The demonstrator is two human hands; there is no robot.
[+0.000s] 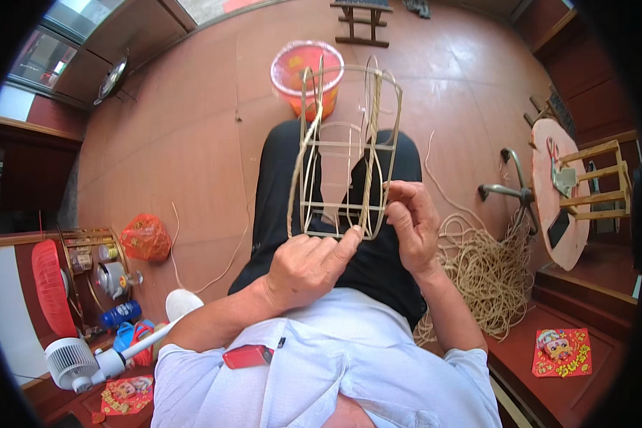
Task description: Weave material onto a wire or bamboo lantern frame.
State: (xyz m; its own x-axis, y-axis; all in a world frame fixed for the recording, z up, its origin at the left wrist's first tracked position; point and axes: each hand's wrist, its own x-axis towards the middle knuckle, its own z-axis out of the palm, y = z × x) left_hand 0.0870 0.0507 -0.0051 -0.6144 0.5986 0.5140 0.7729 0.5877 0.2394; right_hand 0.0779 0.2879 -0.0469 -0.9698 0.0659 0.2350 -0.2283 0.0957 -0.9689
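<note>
An open, cord-wrapped frame (371, 145) points lengthwise away past the far edge of a black-trousered lap (274, 189), the left hand (308, 265) gripping its near end; the right hand (415, 227) curls at its right side, whether pinching it cannot be told.

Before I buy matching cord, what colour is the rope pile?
The rope pile is tan, clearest in the head view.

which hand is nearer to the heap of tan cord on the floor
Right. The right hand, at the right side of the open frame, is just left of the heap of tan cord; the left hand, at the frame's near end, is farther left.
</note>
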